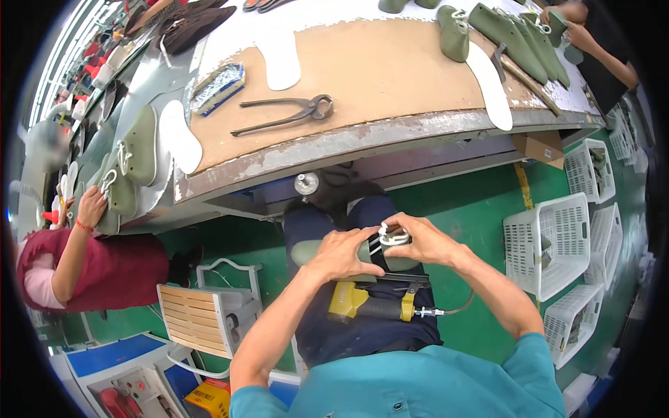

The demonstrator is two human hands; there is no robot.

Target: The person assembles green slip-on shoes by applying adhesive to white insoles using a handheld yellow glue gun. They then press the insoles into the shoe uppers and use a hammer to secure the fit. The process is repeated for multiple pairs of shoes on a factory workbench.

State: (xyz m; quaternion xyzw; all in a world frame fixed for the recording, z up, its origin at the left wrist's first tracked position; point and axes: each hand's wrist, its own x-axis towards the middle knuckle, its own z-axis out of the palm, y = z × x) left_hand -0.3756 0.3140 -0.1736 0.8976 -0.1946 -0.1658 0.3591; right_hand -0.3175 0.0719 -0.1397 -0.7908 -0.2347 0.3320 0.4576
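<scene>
A green shoe last [304, 252] lies across my lap, its rounded end pointing left. My left hand [341, 254] is closed over its middle, thumb stretched along the near side. At the last's right end my right hand [426, 240] curls thumb and fingers around it, beside a loop of white cord [396, 235]. Dark and white strips [375, 244] show between the hands; their kind is unclear. Just below the last, a yellow air stapler [348, 299] with a dark grip rests on my thighs, its hose running off to the right.
On the workbench [390, 76] ahead lie pincers [286, 113], a blue-and-white block [219, 89], white insoles [182, 136] and more green lasts [505, 38]. White crates [547, 244] stand at right, a slatted chair [195, 317] at left. Co-workers handle lasts at far left and far right.
</scene>
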